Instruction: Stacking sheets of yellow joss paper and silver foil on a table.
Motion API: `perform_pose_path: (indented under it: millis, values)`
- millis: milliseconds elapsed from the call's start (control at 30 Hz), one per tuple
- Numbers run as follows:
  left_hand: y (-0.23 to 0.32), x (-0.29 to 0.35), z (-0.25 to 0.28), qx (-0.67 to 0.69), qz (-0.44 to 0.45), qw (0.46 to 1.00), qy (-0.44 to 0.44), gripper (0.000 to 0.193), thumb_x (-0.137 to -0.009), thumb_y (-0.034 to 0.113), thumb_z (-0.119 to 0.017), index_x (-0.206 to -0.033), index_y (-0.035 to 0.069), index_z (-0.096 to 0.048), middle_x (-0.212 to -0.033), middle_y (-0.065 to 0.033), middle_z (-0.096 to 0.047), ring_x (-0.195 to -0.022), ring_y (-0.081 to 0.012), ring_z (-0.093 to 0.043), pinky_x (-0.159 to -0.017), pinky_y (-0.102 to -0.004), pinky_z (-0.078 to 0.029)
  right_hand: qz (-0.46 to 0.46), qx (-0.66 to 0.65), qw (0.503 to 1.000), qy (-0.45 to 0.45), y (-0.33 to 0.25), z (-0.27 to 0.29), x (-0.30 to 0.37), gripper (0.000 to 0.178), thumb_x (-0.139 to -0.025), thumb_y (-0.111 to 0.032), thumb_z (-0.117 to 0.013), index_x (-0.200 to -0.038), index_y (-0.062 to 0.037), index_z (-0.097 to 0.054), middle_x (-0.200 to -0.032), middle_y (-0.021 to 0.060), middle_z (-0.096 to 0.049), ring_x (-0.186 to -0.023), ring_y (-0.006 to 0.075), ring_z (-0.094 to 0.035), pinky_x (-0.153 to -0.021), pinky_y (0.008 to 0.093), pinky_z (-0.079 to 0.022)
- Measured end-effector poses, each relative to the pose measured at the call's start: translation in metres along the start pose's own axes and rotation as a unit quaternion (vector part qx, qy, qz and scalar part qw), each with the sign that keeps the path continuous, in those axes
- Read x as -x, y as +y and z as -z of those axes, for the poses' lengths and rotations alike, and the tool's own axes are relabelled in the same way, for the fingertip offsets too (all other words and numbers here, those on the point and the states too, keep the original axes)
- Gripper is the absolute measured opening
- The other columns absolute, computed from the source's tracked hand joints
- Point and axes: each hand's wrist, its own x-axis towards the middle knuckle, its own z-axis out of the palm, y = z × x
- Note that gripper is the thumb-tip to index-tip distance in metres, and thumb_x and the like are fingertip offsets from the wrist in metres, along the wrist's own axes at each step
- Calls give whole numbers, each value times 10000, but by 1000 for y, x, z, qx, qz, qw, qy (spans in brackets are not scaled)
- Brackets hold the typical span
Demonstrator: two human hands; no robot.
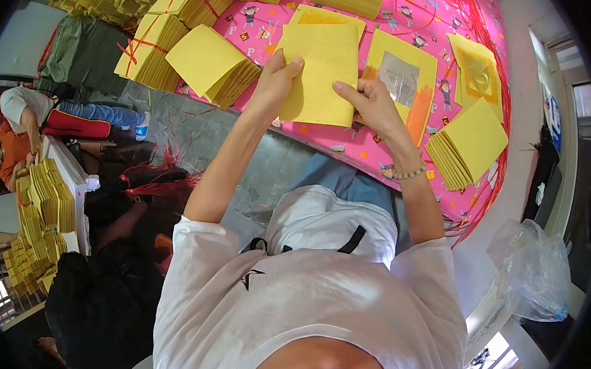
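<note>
Both my hands hold a rectangular yellow paper (321,74) above the table; I cannot tell whether it is one sheet or a folded packet. My left hand (276,83) pinches its left edge, thumb on top. My right hand (373,107) grips the right edge the same way, a beaded bracelet on that wrist. Another yellow paper (329,17) lies partly hidden behind it. Beside my right hand lies a yellow sheet with a silver square (398,77) and an orange strip. Folded yellow paper (211,63) rests left of my left hand.
Red-tied yellow bundles (144,55) stand at the table's left. A fanned yellow stack (470,144) and an orange-marked sheet (479,72) lie right on the pink tablecloth (372,154). Red strings (495,190) hang off the right edge. Another person (26,110) is by yellow stacks (44,203) at left.
</note>
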Motion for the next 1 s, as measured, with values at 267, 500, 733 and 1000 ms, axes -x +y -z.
perform_pose_path:
  millis: [267, 500, 733, 1000]
  values:
    - [6, 5, -1, -1, -95, 995, 11, 304, -942, 71, -419, -1234, -14, -424, -1166, -108, -561, -1060, -160, -540, -906, -301, -412, -10, 49, 999, -6, -4, -3, 10, 322, -884, -317, -614, -956, -6, -657, -746, 38, -651, -600, 56, -594, -517, 188, -493]
    - [11, 8, -7, 14, -144, 987, 68, 284, -941, 68, -421, -1217, -3, -431, -1130, -94, -562, -1021, -137, -537, -882, -291, -420, -65, 44, 997, 11, 6, -4, 16, 328, -890, -314, -606, -1006, -10, -645, -817, 48, -656, -673, 65, -609, -533, 197, -498]
    - [-4, 22, -5, -50, -195, 978, 48, 293, -940, 74, -418, -1221, -8, -420, -1105, -87, -561, -1008, -122, -522, -860, -277, -416, 23, 23, 999, 25, -6, 3, 6, 298, -884, -276, -621, -961, 11, -651, -782, 43, -659, -663, 68, -607, -569, 209, -491]
    - [-22, 43, -4, -65, -156, 985, 23, 318, -938, 93, -428, -1237, -11, -398, -1105, -86, -536, -1004, -126, -492, -871, -271, -397, 82, 17, 994, 69, -1, 11, -6, 259, -895, -224, -606, -909, 30, -653, -770, 32, -655, -631, 68, -599, -563, 209, -489]
